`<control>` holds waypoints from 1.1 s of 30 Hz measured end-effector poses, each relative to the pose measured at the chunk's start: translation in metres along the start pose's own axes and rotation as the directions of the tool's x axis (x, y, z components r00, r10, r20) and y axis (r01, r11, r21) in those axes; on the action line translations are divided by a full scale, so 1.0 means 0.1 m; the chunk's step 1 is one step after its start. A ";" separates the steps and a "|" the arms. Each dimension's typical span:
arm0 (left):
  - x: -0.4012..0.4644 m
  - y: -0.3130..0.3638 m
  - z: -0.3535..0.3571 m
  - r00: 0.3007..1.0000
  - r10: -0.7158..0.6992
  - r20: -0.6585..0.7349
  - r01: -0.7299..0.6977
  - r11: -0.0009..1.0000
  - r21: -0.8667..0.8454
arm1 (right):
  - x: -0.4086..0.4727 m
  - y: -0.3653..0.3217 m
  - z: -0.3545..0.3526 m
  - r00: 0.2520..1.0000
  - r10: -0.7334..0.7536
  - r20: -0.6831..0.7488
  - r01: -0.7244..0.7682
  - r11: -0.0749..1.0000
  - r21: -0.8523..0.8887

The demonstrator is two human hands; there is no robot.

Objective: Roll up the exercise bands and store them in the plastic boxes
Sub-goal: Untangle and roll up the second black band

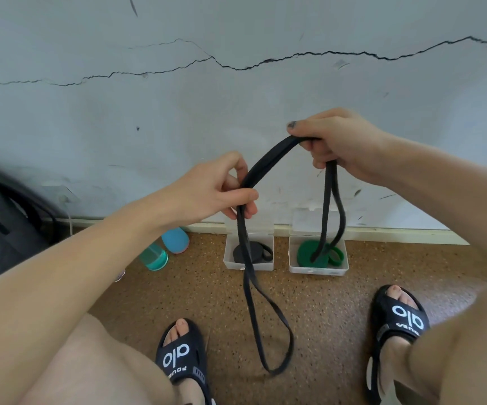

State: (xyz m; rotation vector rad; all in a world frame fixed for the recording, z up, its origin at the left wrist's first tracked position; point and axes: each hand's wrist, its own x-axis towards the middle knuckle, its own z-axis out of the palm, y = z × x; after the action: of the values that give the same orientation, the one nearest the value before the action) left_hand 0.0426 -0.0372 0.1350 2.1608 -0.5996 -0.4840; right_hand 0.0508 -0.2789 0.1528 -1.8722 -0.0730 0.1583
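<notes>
A long black exercise band (267,162) arches between my two hands in mid-air. My left hand (216,188) pinches it lower left, and one long loop hangs from there almost to the floor. My right hand (338,141) grips it higher right, with a shorter loop dangling in front of the right box. Two clear plastic boxes stand open against the wall. The left box (229,263) holds a rolled black band (255,252). The right box (318,270) holds a rolled green band (306,252).
A teal water bottle (154,257) and a blue bottle (175,239) lie on the speckled brown floor left of the boxes. A dark backpack (5,223) leans at the far left. My feet in black slides (182,358) rest below the hanging band.
</notes>
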 end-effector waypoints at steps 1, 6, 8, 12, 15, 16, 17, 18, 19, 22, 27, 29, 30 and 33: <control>-0.01 0.00 -0.01 1.000 0.015 0.004 -0.015 1.000 -0.012 | 0.00 0.01 -0.02 1.000 0.004 -0.005 -0.004 1.000 -0.005; -0.01 -0.03 -0.03 0.999 0.028 0.038 -0.025 0.996 -0.082 | 0.00 0.03 -0.03 1.000 0.011 -0.011 -0.012 1.000 -0.019; -0.01 -0.03 -0.03 0.999 0.020 0.028 -0.016 0.991 -0.135 | 0.02 0.03 -0.04 1.000 0.006 -0.022 -0.007 1.000 -0.025; -0.03 -0.04 -0.04 0.999 -0.003 0.049 0.015 0.972 -0.233 | 0.03 0.08 -0.07 0.999 0.009 -0.032 -0.011 0.997 -0.070; -0.02 -0.07 -0.03 0.997 -0.037 0.071 0.055 0.958 -0.281 | 0.03 0.09 -0.07 1.000 0.012 -0.029 -0.014 0.997 -0.080; -0.01 -0.07 -0.02 0.996 -0.047 0.074 0.067 0.955 -0.287 | 0.03 0.08 -0.07 0.999 0.009 -0.031 -0.011 0.997 -0.071; -0.01 -0.07 -0.02 0.996 -0.057 0.075 0.077 0.951 -0.299 | 0.03 0.07 -0.07 0.999 0.003 -0.034 -0.005 0.998 -0.062; -0.01 -0.08 -0.01 0.995 -0.069 0.073 0.089 0.947 -0.309 | 0.03 0.06 -0.08 0.999 -0.005 -0.038 0.003 0.999 -0.052; 0.00 -0.08 -0.01 0.995 -0.080 0.065 0.096 0.944 -0.315 | 0.03 0.05 -0.08 0.999 -0.011 -0.043 0.009 0.999 -0.042; 0.00 -0.06 -0.04 0.997 -0.080 0.008 0.079 0.956 -0.282 | 0.03 0.04 -0.11 0.997 -0.020 -0.069 0.019 1.000 -0.020; -0.01 -0.02 -0.07 0.999 -0.039 -0.030 0.031 0.970 -0.241 | 0.03 0.04 -0.10 0.996 -0.025 -0.089 0.025 1.000 -0.005; 0.00 -0.03 -0.05 0.999 -0.013 -0.030 0.009 0.990 -0.138 | 0.03 0.04 -0.10 0.996 -0.027 -0.088 0.027 1.000 -0.006; 0.01 -0.04 -0.04 1.000 0.000 -0.027 -0.002 0.997 -0.073 | 0.03 0.05 -0.10 0.995 -0.028 -0.091 0.028 1.000 -0.007; 0.03 -0.07 0.00 0.999 0.028 -0.017 -0.025 0.989 0.147 | 0.03 0.05 -0.09 0.994 -0.029 -0.106 0.028 1.000 -0.010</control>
State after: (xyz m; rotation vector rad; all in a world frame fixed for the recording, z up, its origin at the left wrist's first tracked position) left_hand 0.0469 -0.0351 0.1289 2.2908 -0.6708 -0.4161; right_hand 0.0554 -0.2887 0.1506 -1.8843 -0.0273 0.0393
